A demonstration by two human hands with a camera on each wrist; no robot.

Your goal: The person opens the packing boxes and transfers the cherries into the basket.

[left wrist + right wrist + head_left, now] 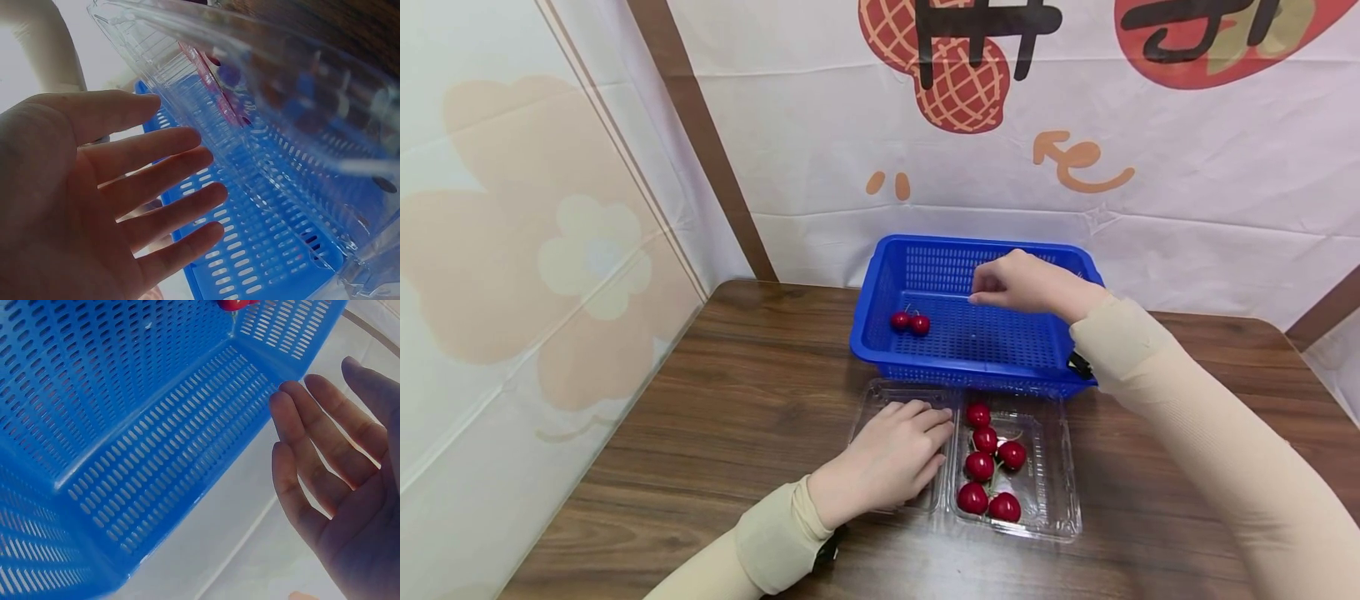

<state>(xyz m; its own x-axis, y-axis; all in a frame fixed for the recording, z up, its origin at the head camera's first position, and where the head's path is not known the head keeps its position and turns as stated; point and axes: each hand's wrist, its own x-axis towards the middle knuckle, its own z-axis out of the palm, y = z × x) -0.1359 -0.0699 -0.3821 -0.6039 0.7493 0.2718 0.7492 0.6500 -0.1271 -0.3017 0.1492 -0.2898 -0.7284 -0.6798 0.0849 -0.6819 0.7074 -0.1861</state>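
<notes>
While the right hand (1037, 287) hangs over the blue basket (977, 367) with loosely bent, empty fingers, the left hand (887, 454) lies relaxed over the clear box's (1056, 508) left half, grasping nothing. Six cherries (979, 467) fill the left side of the box's right half; two cherries (920, 325) sit by the basket's left edge, near the counter's (737, 433) far edge.
</notes>
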